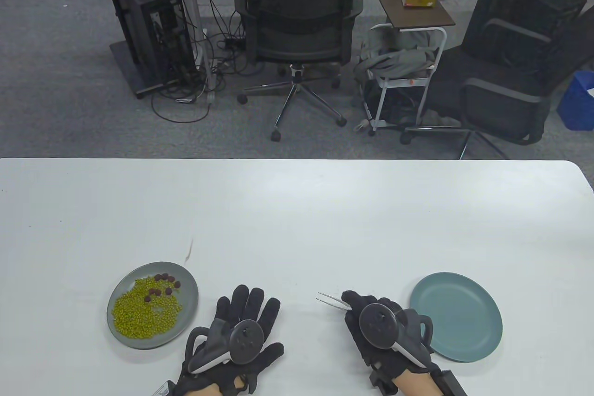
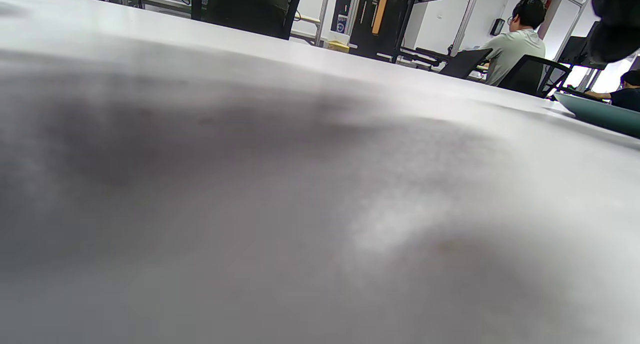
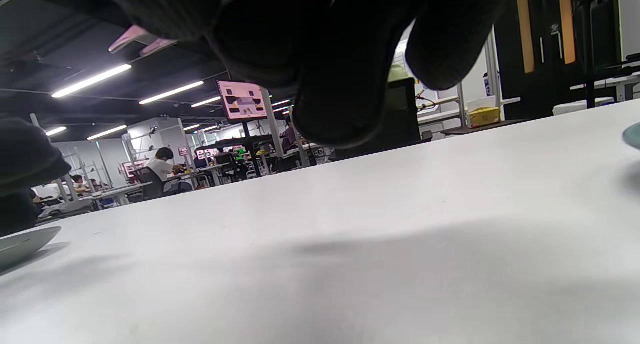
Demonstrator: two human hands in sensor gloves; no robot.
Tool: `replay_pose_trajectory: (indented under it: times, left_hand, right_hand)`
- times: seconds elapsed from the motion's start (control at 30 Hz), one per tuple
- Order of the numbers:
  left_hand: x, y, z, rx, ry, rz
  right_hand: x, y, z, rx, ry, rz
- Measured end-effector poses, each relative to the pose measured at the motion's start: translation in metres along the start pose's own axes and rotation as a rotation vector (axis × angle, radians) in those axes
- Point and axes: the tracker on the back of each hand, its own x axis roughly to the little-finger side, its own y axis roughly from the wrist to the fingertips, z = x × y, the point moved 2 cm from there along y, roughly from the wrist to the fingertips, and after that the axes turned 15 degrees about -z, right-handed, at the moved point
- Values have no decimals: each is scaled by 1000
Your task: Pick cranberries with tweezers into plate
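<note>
Two plates sit on the table (image 1: 297,210), one by each of your hands. At about 8 o'clock is the grey plate (image 1: 188,291), heaped with small green beans (image 1: 144,312). The dark red cranberries (image 1: 163,285) lie on that plate, mostly along its far side, some on top of the beans. At about 4 o'clock is the teal plate (image 1: 457,324), with nothing on it. That is likely where the berries should go.

Your right hand (image 1: 383,326) grips the tweezers (image 1: 332,301). Its fingers are curled around them, and the two thin tips stick out toward 10 o'clock, with a small gap between them. Nothing is caught in the tips. They already point toward the grey plate, which seems a good way to hold them for the first reach.

Your left hand (image 1: 243,333) lies flat on the table, fingers spread and holding nothing. It rests just beside the grey plate, at the plate's 3 o'clock side. It could steady the plate from there if the plate slides.

No berry has been moved yet, so the job looks like it is just starting. The berries are small and sit among loose beans, so you will probably need to pinch gently and take only one.

Both wrist views show mostly bare table, with a plate edge at the side.
</note>
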Motion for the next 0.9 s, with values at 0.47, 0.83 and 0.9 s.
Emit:
replay_pose_trajectory:
  times: [0.47, 0.83, 0.9]
  left_hand:
    - [85, 36, -61, 144, -353, -179]
    - [263, 63, -82, 106, -413, -664]
    - [281, 61, -72, 134, -392, -744]
  right_hand:
    - [1, -3, 11, 38, 14, 21]
    - [-1, -5, 11, 30, 8, 44]
    - [-1, -5, 11, 26, 10, 44]
